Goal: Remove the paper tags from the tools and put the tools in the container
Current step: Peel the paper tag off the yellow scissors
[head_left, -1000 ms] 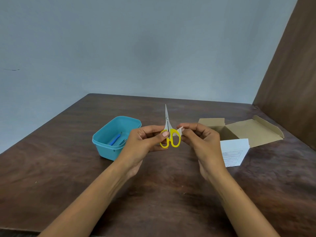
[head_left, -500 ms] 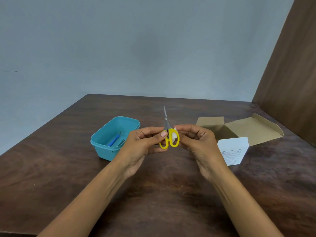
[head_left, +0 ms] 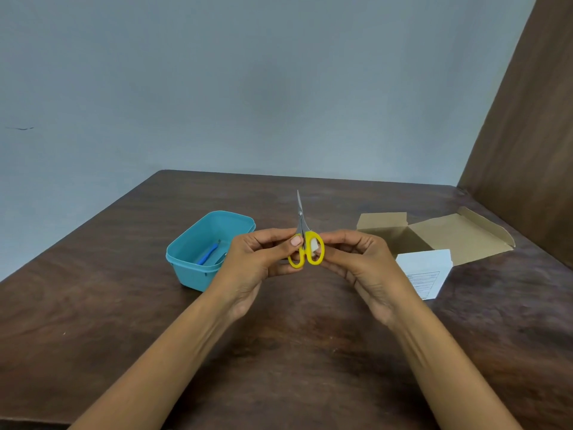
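Fingers point(head_left: 280, 243) of the left hand point(head_left: 254, 265) curl round the left yellow loop of the scissors point(head_left: 305, 246), thumb pressed on its front, so the tool stands upright above the bench point(head_left: 93, 305) with the closed blades pointing toward 12 o'clock. This hold appears meant to steady the tool while the other hand works. The right hand point(head_left: 362, 265) has its fingertips drawn together at the right loop, where they pinch a small white paper tag point(head_left: 314, 245) lying against the handle (the tag looks not yet freed, judging by how close it sits to the loop). The step in hand is thus most likely the tag's removal, with placement to follow.

At 9 o'clock from the scissors, near the left hand, sits the open teal container point(head_left: 198, 274), positioned within easy reach for the drop. Inside it lies a blue-handled tool point(head_left: 208, 253) beside a slimmer metallic one; the latter is too small to identify. At 3 o'clock rest an opened cardboard box point(head_left: 449, 237) and, just in front of it, a white printed leaflet point(head_left: 424, 271).

How the tag is fastened cannot be told, since the right fingertips cover most of it. The left hand hides part of the left loop and the container's near right corner. The leaflet's print is illegible.
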